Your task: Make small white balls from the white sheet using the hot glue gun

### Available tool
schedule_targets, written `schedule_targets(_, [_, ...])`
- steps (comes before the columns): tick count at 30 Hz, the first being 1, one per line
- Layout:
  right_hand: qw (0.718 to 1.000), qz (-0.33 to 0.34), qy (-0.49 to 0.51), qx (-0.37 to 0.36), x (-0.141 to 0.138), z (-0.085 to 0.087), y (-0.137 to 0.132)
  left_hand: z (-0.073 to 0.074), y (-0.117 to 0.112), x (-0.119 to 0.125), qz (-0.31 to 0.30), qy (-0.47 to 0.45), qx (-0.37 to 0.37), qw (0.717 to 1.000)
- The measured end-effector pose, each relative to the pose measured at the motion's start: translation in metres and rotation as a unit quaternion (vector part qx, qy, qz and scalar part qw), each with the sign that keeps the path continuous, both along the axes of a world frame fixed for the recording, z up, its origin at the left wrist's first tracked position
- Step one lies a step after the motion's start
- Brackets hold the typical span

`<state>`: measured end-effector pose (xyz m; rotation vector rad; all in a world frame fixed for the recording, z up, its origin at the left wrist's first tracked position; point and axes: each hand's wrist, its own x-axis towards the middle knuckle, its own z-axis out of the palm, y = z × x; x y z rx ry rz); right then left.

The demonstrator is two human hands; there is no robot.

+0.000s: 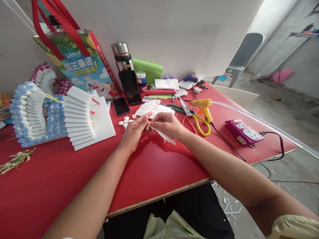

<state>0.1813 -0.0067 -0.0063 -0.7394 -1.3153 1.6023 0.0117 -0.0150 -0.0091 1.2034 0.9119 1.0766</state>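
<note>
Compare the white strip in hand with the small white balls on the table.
The strip is long and flat; the balls are compact and rounded. The strip is held in the right hand; the balls lie on the red table beside the left hand. Both are white.

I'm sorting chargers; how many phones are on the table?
2. One phone stands propped before the steel flask; a second phone lies flat to the left. Others may be hidden behind the bag.

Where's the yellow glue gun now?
The glue gun is right of centre in the head view, on the red table, between the yellow-handled scissors and purple power strip.
</note>
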Motion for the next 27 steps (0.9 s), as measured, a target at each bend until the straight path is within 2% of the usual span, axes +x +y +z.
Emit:
schedule_targets(12, [1.000,0.007,0.017,0.000,-0.0007,0.0003,0.0002,-0.0004,-0.0007,-0.0006,0.006,0.017,0.016,1.000])
schedule_targets(19, [0.997,-0.064,-0.049,0.000,0.0015,-0.0015,0.0035,-0.0019,0.0001,-0.0031,0.008,0.039,0.029,0.999])
schedule_targets(27, [0.996,-0.065,-0.061,-0.002,0.0015,0.0031,0.0019,-0.0036,0.0013,-0.0030,0.014,0.041,0.018,0.999])
